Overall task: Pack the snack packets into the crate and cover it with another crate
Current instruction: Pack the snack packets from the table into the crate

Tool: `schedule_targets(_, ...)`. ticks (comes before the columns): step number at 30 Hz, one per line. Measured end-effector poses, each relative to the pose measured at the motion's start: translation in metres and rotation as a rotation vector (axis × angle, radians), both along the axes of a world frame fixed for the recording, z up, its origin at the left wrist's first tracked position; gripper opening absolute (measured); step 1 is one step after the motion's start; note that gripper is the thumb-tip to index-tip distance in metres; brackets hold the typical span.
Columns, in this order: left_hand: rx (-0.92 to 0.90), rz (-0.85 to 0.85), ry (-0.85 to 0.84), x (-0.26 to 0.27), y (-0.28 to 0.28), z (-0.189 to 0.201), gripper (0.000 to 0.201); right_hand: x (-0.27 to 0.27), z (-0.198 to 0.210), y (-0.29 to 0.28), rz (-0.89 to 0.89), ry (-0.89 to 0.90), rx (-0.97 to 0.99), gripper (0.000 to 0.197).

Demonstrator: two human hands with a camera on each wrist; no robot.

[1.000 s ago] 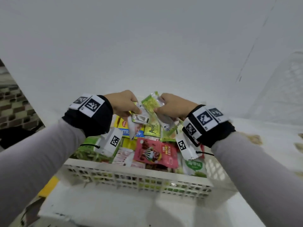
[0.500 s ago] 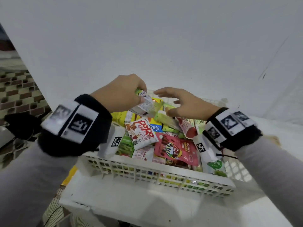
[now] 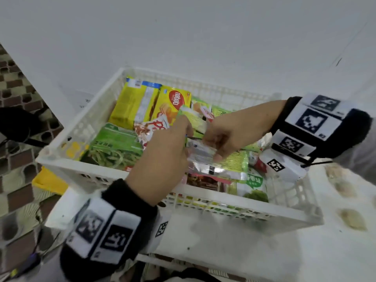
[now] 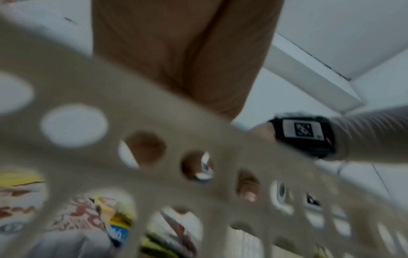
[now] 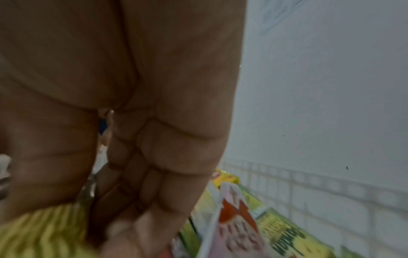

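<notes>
- Left hand [image 3: 162, 151] and right hand [image 3: 230, 131] met over the white crate [image 3: 223, 206].
- Both grips pinched one silvery snack packet [image 3: 200, 152] above the packed packets.

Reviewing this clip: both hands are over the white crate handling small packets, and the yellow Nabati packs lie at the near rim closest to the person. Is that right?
Not quite. The head view shows the yellow Nabati packs at the far side of the crate, by the wall, not the near rim. The rest holds: the left hand and right hand are over the crate, handling small packets.
</notes>
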State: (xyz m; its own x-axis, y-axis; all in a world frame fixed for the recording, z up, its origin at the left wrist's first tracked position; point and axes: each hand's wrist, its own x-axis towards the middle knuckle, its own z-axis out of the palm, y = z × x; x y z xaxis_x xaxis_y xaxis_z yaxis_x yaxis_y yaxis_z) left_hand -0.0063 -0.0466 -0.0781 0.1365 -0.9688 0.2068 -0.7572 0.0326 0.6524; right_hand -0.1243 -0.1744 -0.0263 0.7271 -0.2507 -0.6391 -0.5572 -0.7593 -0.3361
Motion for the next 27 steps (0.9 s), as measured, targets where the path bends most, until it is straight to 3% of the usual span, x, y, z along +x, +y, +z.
schedule_targets(5,0.178,-0.064,-0.165,-0.027,-0.009,-0.019,0.027,0.000,-0.026,0.002,0.103,0.394,-0.087,0.013)
schedule_targets(7,0.231,-0.081,-0.253,-0.029,-0.012,-0.018,0.017,0.000,-0.036,0.009,0.083,0.416,-0.146,0.013)
schedule_targets(10,0.247,-0.086,-0.392,-0.026,-0.018,-0.017,0.014,-0.004,-0.049,0.013,0.075,0.304,-0.212,0.030)
schedule_targets(12,0.255,-0.158,-0.391,-0.026,-0.021,-0.014,0.020,-0.002,-0.056,0.012,0.057,0.308,-0.194,0.033)
schedule_targets(16,0.315,-0.293,-0.324,-0.031,-0.018,-0.011,0.022,0.003,-0.057,0.008,0.026,0.498,-0.083,0.039)
schedule_targets(20,0.233,-0.253,-0.425,-0.034,-0.018,-0.010,0.020,0.005,-0.044,-0.004,-0.018,0.361,-0.122,0.027)
schedule_targets(24,0.508,-0.418,-0.383,-0.038,-0.018,-0.007,0.028,0.015,-0.022,-0.032,-0.148,0.063,-0.366,0.025)
schedule_targets(27,0.631,-0.428,-0.444,-0.039,-0.019,-0.004,0.037,0.019,-0.017,-0.051,-0.269,-0.073,-0.491,0.038)
